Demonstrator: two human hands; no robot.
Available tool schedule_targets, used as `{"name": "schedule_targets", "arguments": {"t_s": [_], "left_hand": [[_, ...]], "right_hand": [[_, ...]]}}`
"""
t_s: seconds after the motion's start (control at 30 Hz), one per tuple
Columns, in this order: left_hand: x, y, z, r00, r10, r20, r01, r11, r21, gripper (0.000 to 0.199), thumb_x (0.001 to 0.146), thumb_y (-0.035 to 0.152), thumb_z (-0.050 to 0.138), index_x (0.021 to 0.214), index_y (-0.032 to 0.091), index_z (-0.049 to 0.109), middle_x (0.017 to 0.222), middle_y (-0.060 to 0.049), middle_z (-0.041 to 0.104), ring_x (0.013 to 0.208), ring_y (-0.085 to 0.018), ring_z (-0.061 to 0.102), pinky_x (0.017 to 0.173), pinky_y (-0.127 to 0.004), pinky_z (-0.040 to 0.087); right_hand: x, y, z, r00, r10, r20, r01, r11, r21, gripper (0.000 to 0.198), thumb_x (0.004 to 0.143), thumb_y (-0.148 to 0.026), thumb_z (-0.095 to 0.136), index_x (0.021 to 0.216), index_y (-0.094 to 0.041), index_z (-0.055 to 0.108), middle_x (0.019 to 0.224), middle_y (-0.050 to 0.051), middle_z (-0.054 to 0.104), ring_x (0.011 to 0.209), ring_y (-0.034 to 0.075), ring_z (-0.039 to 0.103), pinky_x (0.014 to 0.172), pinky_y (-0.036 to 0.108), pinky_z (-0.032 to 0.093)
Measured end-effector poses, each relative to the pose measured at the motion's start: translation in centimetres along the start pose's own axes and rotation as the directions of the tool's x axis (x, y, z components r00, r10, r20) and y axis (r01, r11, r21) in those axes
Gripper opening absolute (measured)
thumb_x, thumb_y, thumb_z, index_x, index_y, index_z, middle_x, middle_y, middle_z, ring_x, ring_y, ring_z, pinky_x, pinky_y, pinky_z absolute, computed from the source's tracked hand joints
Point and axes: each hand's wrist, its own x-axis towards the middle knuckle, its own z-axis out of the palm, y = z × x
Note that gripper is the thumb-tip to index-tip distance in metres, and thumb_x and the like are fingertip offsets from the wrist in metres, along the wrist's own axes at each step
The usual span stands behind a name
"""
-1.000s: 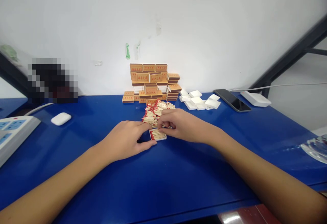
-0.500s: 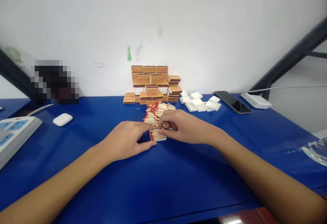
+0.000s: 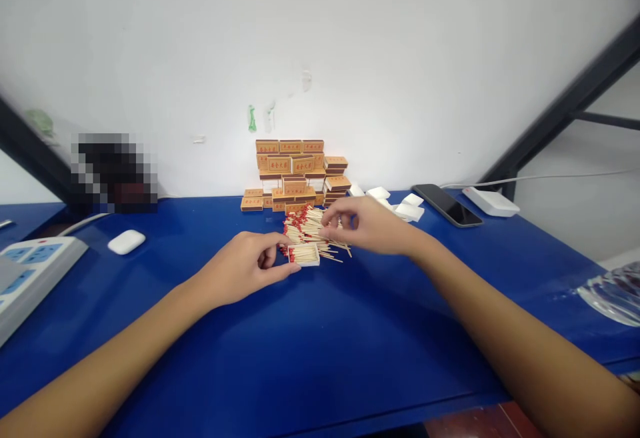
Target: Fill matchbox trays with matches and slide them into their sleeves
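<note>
The left hand [image 3: 243, 268] steadies the left end of a small white tray [image 3: 306, 265], thumb and forefinger bent around it with a narrow span; the tray lies on the blue table [image 3: 310, 358], at the near side of a loose match pile [image 3: 310, 225], and holds matches with their red heads to the left. The right hand [image 3: 373, 225] is over the pile's right side, thumb and forefinger curled close together; whether they pinch a match, I cannot tell. A light hold should serve best, since squeezing could bow the thin walls; matches are best handled a few at a time, heads left, lying flat within the rim. The matchbox stack [image 3: 293, 171] stands just beyond the pile, so far reaches risk a knock, and loose white trays [image 3: 409, 210] limit the far right. The near side offers the widest room.
</note>
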Motion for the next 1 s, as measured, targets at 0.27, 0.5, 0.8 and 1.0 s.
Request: {"name": "schedule_targets", "arguments": {"t_s": [0.27,0.5,0.8,1.0], "left_hand": [[-0.4,0.8,0.9,0.993,0.038,0.109,-0.043,0.998,0.043,0.040,0.092,0.057,0.069,0.114,0.024,0.074,0.061,0.007,0.053,0.053,-0.010,0.049,0.055,-0.025,0.033],[-0.4,1.0,1.2,0.992,0.066,0.111,-0.085,0.981,0.176,0.040,0.093,0.054,0.069,0.117,0.023,0.075,0.063,0.005,0.058,0.056,-0.013,0.052,0.056,-0.027,0.032],[-0.2,0.5,0.0,0.998,0.023,-0.059,-0.013,0.986,0.164,0.045,0.094,0.059,0.065,0.120,0.023,0.073,0.061,0.006,0.055,0.053,-0.012,0.051,0.054,-0.026,0.033],[0.1,-0.2,-1.1,0.964,-0.026,-0.265,0.043,0.997,0.059,0.042,0.093,0.055,0.068,0.118,0.021,0.072,0.059,0.007,0.055,0.052,-0.010,0.049,0.056,-0.025,0.039]], "right_hand": [[2.0,6.0,-0.8,0.777,0.271,-0.569,-0.334,0.943,-0.006,0.028,0.083,-0.044,0.073,0.093,-0.018,0.074,0.087,0.007,0.071,0.069,0.019,0.057,0.070,0.036,0.044],[3.0,6.6,0.1,0.764,0.405,-0.503,-0.337,0.915,0.223,0.044,0.079,-0.059,0.074,0.083,-0.016,0.075,0.079,0.009,0.074,0.068,0.019,0.060,0.061,0.032,0.044],[1.9,3.9,-1.1,0.806,0.404,-0.432,-0.286,0.906,0.312,0.037,0.081,-0.053,0.077,0.080,-0.017,0.071,0.075,0.006,0.071,0.064,0.015,0.056,0.060,0.030,0.043],[0.4,-0.3,-0.4,0.963,0.163,-0.213,-0.096,0.951,0.295,0.030,0.088,-0.047,0.073,0.081,-0.019,0.070,0.073,0.001,0.065,0.065,0.012,0.052,0.060,0.028,0.042]]}}
